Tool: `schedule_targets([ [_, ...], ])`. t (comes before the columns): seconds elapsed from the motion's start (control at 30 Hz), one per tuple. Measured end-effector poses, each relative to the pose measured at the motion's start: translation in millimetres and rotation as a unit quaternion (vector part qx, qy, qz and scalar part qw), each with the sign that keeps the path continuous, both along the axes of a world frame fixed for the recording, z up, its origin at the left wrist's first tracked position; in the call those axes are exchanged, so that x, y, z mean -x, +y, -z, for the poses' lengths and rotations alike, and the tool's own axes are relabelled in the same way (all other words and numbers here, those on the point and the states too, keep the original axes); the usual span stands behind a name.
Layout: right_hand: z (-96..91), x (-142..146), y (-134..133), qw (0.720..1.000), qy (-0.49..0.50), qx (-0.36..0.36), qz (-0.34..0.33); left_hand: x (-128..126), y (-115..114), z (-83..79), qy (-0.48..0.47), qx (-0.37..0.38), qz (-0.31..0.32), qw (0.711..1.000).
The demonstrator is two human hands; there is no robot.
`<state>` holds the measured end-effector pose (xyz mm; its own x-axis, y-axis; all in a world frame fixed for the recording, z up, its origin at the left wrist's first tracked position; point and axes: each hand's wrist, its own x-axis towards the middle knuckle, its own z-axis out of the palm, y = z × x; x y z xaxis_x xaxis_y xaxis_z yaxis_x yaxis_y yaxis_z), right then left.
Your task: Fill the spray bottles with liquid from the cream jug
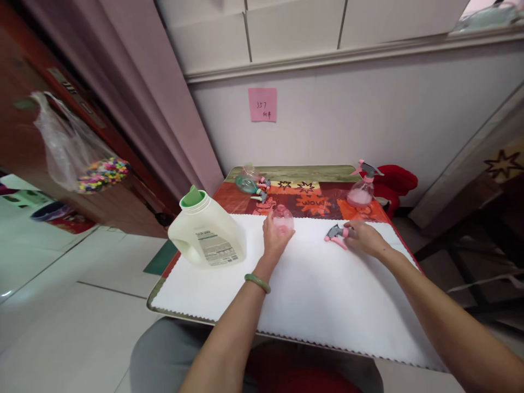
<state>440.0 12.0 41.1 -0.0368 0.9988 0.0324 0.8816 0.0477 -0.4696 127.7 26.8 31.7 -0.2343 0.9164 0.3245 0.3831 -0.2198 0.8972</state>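
My left hand (273, 236) is wrapped round a small pink see-through bottle (283, 219), which stands upright on the white mat without a top. To its right, my right hand (362, 237) grips a grey and pink spray head (339, 234) lying low over the mat; whether it rests on the mat I cannot tell. Left of my left hand stands a large cream jug (219, 234) with its mouth uncapped and a green spout (192, 196) showing inside.
A pink spray bottle (361, 191) stands at the table's back right. Green and clear spray bottles (246, 180) lie at the back left. The white mat (311, 305) covers the table's front. A bag of colourful bits (102, 174) hangs from the door at left.
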Motion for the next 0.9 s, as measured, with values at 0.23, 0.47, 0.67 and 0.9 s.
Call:
schedule_targets([
  [0.23, -21.3, 48, -20, 0.979, 0.112, -0.150, 0.075, -15, -3, 4.9, 0.048, -0.012, 0.033, 0.998],
  [0.47, -67.1, 142, -56, 0.911, 0.330, -0.246, -0.015, -4, -26, -0.2, 0.084, -0.012, 0.046, 0.995],
  [0.67, -87.1, 225, -62, 0.855, 0.470, -0.180, -0.124, 56, -124, -11.5, 0.098, -0.094, -0.066, 0.989],
  [0.9, -85.6, 325, -22, 0.861, 0.466, -0.061, -0.195, 140, -179, -29.6, -0.066, -0.031, -0.271, 0.960],
])
